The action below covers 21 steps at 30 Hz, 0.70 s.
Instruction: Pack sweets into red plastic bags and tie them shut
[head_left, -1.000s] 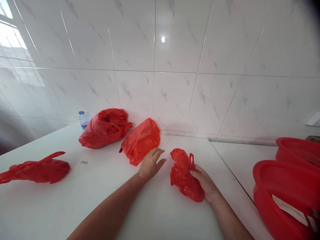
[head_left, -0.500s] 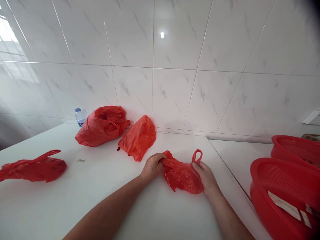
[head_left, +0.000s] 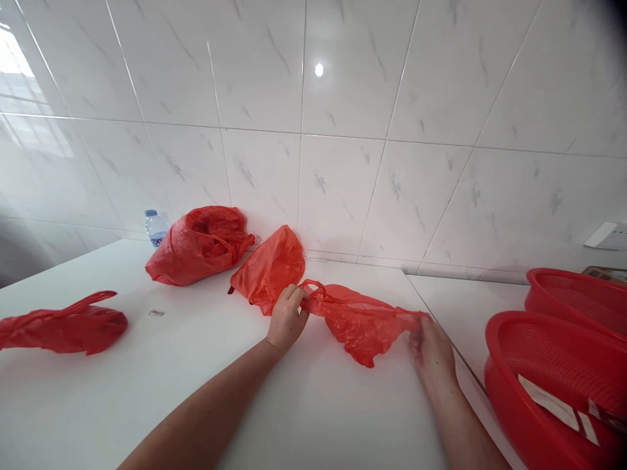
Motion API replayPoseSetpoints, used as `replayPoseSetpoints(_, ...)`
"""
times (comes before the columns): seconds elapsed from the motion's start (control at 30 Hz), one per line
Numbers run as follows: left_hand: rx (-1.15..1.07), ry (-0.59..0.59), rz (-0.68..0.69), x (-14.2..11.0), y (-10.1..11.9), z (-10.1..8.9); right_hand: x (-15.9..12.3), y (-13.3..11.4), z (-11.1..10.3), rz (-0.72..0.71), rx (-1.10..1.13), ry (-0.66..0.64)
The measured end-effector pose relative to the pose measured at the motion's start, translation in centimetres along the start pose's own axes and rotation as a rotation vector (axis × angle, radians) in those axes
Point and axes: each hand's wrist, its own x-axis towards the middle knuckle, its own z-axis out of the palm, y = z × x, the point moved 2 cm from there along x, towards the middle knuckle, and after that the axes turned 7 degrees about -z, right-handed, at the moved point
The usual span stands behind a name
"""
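Observation:
A thin red plastic bag (head_left: 365,323) is stretched sideways between my two hands above the white table (head_left: 313,418). My left hand (head_left: 288,318) is closed on its left end, near a handle loop. The bag's right end is pinched in my right hand (head_left: 434,349), whose fingers are partly blurred. The lower part of the bag hangs down crumpled in the middle. Just behind my left hand a second red plastic bag (head_left: 272,267) stands against the wall, partly hidden by the hand.
A bulky red bag (head_left: 196,245) stuffed with red plastic and a water bottle (head_left: 155,228) are by the wall. Another red bag (head_left: 63,326) lies at left, near a small scrap (head_left: 157,313). Two red baskets (head_left: 499,320) stand at right, the nearer holding cards.
My hands have moved apart, the left one leftward and the right one rightward. The bunched bag between them is now pulled out long.

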Motion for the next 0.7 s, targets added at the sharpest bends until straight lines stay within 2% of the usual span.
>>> replayPoseSetpoints(0.07,0.012,0.014,0.036,-0.1,0.3,0.0,-0.3,0.2,0.3,0.051,-0.004,-0.059)
replayPoseSetpoints(0.13,0.026,0.008,0.087,-0.2,0.6,-0.1,-0.7,0.4,0.7,0.166,0.01,-0.116)
replayPoseSetpoints(0.23,0.045,-0.046,0.192,-0.4,1.4,-0.3,-1.4,0.1,1.6,0.304,0.078,-0.218)
replayPoseSetpoints(0.33,0.132,-0.133,0.349,-1.0,2.5,-0.2,-1.7,-0.7,2.4,0.28,0.168,-0.335)
replayPoseSetpoints(0.4,0.218,-0.19,0.44,-1.5,3.1,0.0,-1.7,-1.2,2.5,0.22,0.245,-0.355)
replayPoseSetpoints(0.47,0.271,-0.239,0.474,-1.9,3.5,0.4,-1.6,-1.4,2.3,0.169,0.273,-0.294)
replayPoseSetpoints(0.5,0.285,-0.259,0.477,-2.0,3.6,0.6,-1.5,-1.5,2.2,0.142,0.224,-0.225)
replayPoseSetpoints(0.57,0.3,-0.286,0.479,-2.1,3.7,0.8,-1.7,-1.7,1.7,0.039,-0.032,-0.023)
replayPoseSetpoints(0.63,0.304,-0.299,0.497,-2.1,3.8,0.9,-2.4,-2.5,1.7,-0.191,-0.383,0.145)
replayPoseSetpoints(0.7,0.298,-0.297,0.543,-2.1,3.9,1.0,-3.5,-3.6,2.6,-0.533,-0.658,0.14)
